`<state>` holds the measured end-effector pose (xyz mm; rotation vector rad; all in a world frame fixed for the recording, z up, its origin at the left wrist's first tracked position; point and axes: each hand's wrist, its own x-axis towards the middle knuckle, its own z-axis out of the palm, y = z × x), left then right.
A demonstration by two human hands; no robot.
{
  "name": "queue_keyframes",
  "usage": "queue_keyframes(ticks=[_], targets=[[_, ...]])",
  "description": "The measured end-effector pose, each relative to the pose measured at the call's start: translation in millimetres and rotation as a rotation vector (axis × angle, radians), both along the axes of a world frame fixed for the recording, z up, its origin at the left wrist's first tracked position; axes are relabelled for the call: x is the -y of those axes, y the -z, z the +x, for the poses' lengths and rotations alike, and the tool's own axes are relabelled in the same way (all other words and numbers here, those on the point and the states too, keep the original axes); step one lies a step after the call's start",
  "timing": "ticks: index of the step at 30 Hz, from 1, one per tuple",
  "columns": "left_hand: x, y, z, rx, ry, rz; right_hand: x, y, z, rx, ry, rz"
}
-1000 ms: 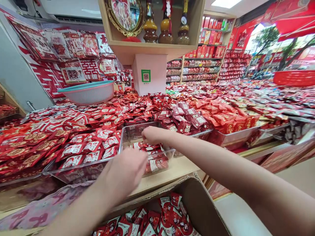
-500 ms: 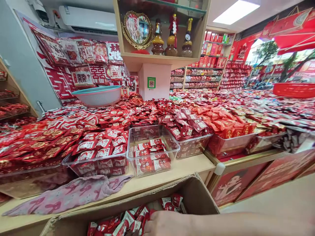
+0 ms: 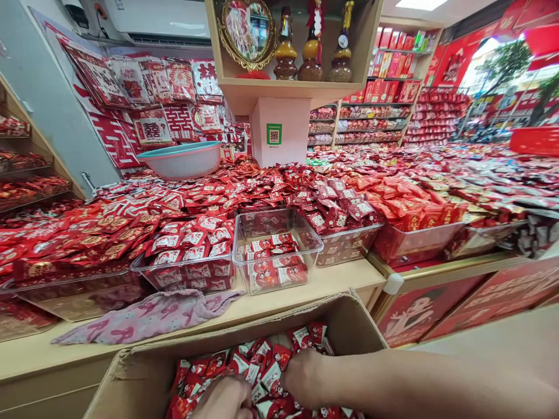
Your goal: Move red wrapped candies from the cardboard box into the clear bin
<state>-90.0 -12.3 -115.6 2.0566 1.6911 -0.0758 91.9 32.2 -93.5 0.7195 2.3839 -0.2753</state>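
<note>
A cardboard box (image 3: 144,372) in front of me holds many small red-and-white sealed packets (image 3: 273,375). My right hand (image 3: 305,378) reaches in from the right, its bent fingers down among the packets and their tips hidden. Lower and to its left, my left hand (image 3: 227,398) is also in the box, cut off by the bottom edge of the picture. Its fingers are curled, and whatever they grip is out of sight. On the counter beyond the box stands a clear plastic bin (image 3: 277,256), partly filled with similar packets.
A pink patterned cloth (image 3: 152,317) lies along the counter edge (image 3: 349,279). Filled bins, one with red-and-white packets (image 3: 192,250), flank the clear bin. A blue-rimmed basin (image 3: 183,160) sits behind, near a pillar (image 3: 283,134) under a display shelf (image 3: 297,87).
My view has tipped down, showing more of the box. My left hand has come into view inside it. My right hand is now deeper among the packets, with more forearm showing.
</note>
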Motion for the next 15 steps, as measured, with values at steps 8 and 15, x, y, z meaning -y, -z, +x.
queue_keyframes(ticks=[8,15], targets=[[1,-92.2,21,0.648,-0.334,0.19,0,-60.7,12,-1.114,0.576,-0.567],[10,-100.5,59,0.966,-0.534,0.248,6,-66.6,-1,-1.458,0.807,-0.275]])
